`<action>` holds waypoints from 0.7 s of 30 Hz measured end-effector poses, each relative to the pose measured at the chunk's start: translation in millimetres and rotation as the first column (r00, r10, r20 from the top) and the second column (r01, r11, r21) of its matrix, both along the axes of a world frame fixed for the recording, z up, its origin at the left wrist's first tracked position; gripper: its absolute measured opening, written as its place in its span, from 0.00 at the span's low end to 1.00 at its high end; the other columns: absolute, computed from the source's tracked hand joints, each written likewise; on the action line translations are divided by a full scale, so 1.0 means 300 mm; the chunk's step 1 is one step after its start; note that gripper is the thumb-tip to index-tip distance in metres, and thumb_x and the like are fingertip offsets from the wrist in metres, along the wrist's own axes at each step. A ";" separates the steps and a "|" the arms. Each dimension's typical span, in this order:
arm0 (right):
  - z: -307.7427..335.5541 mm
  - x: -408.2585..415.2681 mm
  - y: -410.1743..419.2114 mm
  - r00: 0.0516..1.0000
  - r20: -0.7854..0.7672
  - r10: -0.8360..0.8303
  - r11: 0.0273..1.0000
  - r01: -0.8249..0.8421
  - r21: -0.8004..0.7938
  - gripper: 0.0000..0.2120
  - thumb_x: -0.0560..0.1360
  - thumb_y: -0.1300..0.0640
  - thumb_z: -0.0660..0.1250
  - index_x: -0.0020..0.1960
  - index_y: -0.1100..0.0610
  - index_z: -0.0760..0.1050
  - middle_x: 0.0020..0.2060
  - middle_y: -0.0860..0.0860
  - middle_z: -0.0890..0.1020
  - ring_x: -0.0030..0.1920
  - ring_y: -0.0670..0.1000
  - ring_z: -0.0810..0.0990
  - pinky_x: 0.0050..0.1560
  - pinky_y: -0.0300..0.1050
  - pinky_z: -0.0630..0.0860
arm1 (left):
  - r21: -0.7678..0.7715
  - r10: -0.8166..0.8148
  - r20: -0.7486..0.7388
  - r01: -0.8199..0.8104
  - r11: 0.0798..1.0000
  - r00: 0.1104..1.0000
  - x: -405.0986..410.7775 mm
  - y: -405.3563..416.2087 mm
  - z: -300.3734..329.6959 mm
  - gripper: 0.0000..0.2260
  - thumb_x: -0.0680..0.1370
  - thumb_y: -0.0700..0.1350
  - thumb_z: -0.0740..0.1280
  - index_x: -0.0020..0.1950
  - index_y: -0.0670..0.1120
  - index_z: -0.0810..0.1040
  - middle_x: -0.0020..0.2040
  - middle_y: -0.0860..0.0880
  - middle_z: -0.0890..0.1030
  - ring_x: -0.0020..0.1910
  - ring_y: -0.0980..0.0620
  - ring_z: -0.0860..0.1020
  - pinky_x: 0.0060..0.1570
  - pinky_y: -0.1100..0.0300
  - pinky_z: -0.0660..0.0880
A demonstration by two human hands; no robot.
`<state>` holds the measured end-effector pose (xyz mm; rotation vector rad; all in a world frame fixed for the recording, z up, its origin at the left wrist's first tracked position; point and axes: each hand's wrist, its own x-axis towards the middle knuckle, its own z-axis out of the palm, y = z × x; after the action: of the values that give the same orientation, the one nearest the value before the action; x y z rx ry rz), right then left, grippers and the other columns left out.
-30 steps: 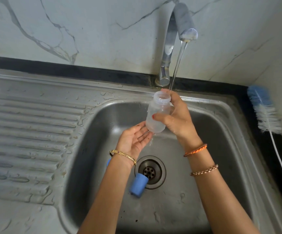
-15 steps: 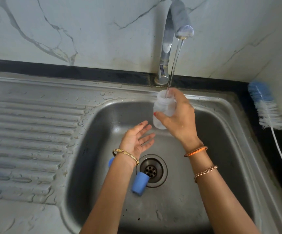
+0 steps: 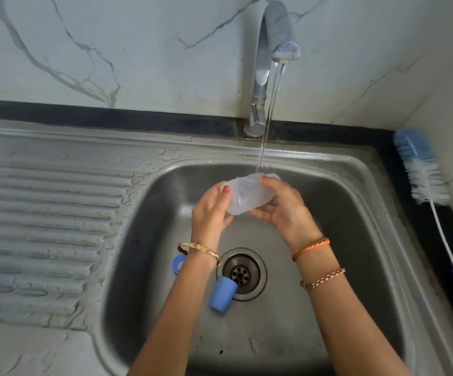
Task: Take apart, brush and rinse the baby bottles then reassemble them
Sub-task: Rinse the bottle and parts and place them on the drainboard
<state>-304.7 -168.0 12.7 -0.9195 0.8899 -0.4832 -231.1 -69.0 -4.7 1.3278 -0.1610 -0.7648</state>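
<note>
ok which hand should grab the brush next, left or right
Probably the right hand. The bottle brush lies on the counter along the sink's right edge, on that hand's side. Both hands grip the bottle under the tap's stream, so the left hand could keep holding it.

Gold bangle, orange thread band, chain bracelet, red nails

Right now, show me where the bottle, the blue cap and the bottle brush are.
bottle [image 3: 249, 196]: head view, clear body between both hands.
blue cap [image 3: 222, 295]: head view, its side, beside the drain.
bottle brush [image 3: 423, 172]: head view, the bristle head.
</note>
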 end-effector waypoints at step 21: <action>-0.030 -0.082 0.080 0.963 -0.229 0.142 0.990 -0.136 0.040 0.24 0.78 0.38 0.53 0.63 0.53 0.70 0.56 0.51 0.75 0.53 0.52 0.75 0.44 0.45 0.75 | 0.120 -0.118 0.685 0.049 0.992 0.719 -0.062 0.038 0.090 0.23 0.68 0.39 0.75 0.62 0.48 0.75 0.56 0.51 0.73 0.48 0.53 0.75 0.42 0.67 0.77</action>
<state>-329.3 -144.1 3.8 -1.0226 1.0315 -0.2467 -249.8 -57.5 22.3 1.6603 -0.8032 -0.3081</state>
